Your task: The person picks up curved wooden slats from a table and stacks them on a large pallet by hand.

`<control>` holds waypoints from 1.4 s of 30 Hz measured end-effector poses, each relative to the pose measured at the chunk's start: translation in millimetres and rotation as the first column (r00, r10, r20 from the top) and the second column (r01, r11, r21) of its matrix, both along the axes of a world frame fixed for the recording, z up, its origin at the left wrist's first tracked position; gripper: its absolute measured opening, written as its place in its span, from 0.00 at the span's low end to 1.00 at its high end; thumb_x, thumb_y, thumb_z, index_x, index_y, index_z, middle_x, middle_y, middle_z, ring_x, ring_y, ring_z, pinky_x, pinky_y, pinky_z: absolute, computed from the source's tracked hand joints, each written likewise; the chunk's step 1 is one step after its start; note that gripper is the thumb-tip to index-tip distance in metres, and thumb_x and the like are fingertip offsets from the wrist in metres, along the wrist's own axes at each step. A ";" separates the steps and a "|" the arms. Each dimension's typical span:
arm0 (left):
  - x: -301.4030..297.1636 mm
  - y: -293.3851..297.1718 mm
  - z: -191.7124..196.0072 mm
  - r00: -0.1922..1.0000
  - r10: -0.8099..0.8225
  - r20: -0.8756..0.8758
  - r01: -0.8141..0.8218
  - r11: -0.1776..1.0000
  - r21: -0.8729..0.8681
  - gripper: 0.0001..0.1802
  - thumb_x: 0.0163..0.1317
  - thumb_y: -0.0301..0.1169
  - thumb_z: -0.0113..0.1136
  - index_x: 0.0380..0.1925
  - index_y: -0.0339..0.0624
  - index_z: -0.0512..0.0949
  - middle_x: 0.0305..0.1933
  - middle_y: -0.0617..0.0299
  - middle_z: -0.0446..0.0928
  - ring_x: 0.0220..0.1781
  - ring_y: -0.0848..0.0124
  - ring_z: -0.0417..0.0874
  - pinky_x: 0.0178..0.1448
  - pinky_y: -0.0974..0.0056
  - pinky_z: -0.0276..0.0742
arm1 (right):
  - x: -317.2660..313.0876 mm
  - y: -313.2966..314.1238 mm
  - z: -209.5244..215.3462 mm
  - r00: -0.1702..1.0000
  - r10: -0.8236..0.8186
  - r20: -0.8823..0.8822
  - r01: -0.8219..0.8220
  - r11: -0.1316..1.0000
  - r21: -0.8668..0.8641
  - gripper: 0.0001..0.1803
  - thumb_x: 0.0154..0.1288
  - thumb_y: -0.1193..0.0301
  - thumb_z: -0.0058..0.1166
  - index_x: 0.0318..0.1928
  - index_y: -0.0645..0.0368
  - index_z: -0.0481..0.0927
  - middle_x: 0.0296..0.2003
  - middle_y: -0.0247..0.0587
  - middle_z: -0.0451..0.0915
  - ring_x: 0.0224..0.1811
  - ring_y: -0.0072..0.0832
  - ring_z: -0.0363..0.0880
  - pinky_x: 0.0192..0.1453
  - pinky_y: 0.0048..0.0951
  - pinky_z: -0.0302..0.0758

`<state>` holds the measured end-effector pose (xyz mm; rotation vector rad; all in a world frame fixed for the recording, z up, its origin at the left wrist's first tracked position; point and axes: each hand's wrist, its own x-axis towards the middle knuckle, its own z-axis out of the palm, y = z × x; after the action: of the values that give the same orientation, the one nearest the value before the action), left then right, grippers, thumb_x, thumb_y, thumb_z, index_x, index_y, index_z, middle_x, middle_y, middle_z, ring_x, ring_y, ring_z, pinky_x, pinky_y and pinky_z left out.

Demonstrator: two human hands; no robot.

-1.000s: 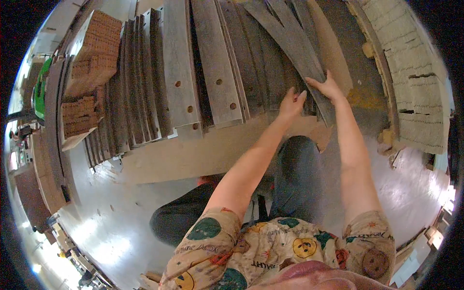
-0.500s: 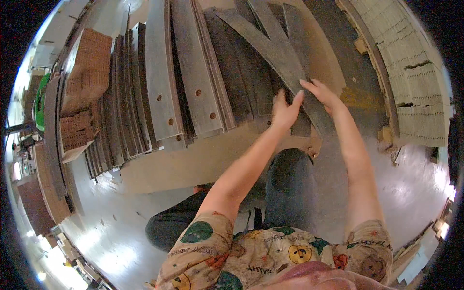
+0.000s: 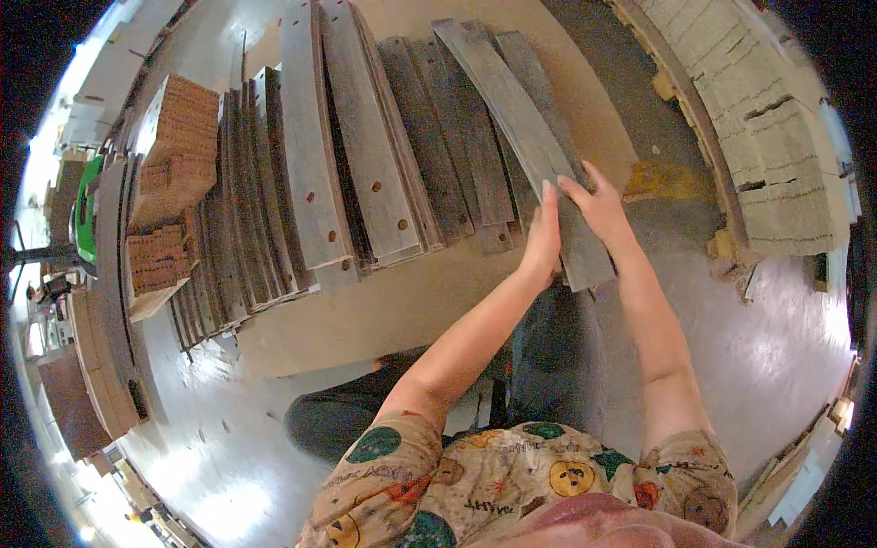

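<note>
The topmost slanting board (image 3: 512, 100) was grey with a faint, streaky grain, and the boards beneath it (image 3: 480, 169) were a darker brown-grey. Paler grey panels (image 3: 315, 173) bore dark brown round spots. A warm brown stack (image 3: 187, 137) carried rows of small dark marks; the stack opposite (image 3: 776, 146) was pale greenish beige, lined with dark dots. The cardboard sheet (image 3: 338, 324) was plain tan. The wearer's beige shirt (image 3: 493, 470) showed dark green discs, yellow faces, red patches and dark lettering.
</note>
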<state>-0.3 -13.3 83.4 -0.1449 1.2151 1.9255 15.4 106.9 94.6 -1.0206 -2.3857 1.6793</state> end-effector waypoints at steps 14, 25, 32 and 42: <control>16.6 56.7 -45.8 0.867 -0.241 0.436 0.034 0.902 0.430 0.48 0.52 0.73 0.30 0.61 0.46 0.59 0.61 0.57 0.62 0.60 0.62 0.65 0.61 0.57 0.62 | 15.9 10.6 16.2 0.942 0.026 0.335 -0.259 0.693 0.673 0.46 0.55 0.47 0.49 0.65 0.59 0.46 0.50 0.68 0.66 0.50 0.55 0.71 0.52 0.44 0.70; -25.0 11.6 -35.2 0.979 -0.177 0.098 0.150 0.960 0.238 0.42 0.56 0.68 0.33 0.53 0.44 0.67 0.48 0.57 0.73 0.48 0.62 0.75 0.52 0.56 0.72 | -52.4 45.0 -19.7 0.976 0.147 0.159 -0.149 0.989 0.001 0.43 0.50 0.51 0.58 0.59 0.67 0.60 0.47 0.53 0.73 0.47 0.38 0.75 0.48 0.36 0.72; -35.8 -27.6 -2.1 0.885 -0.223 -0.408 -0.016 0.862 -0.506 0.35 0.58 0.56 0.46 0.53 0.35 0.67 0.49 0.50 0.74 0.51 0.62 0.75 0.55 0.64 0.66 | -98.6 26.4 -51.8 0.991 -0.124 -0.043 0.096 0.908 -0.408 0.42 0.40 0.49 0.66 0.44 0.76 0.73 0.40 0.54 0.77 0.40 0.38 0.77 0.44 0.34 0.73; 2.3 -75.5 20.1 0.619 -0.566 -0.545 -0.045 0.667 -0.744 0.47 0.56 0.56 0.50 0.61 0.27 0.49 0.43 0.32 0.72 0.43 0.44 0.77 0.46 0.53 0.73 | -48.7 -38.9 5.7 0.984 -0.066 -0.166 -0.028 0.863 -0.505 0.28 0.43 0.60 0.66 0.43 0.66 0.77 0.38 0.45 0.79 0.39 0.31 0.77 0.43 0.30 0.73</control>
<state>2.0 -88.8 103.5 0.5056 2.3558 1.0978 -33.3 67.9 100.4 -0.8820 -1.8511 2.3477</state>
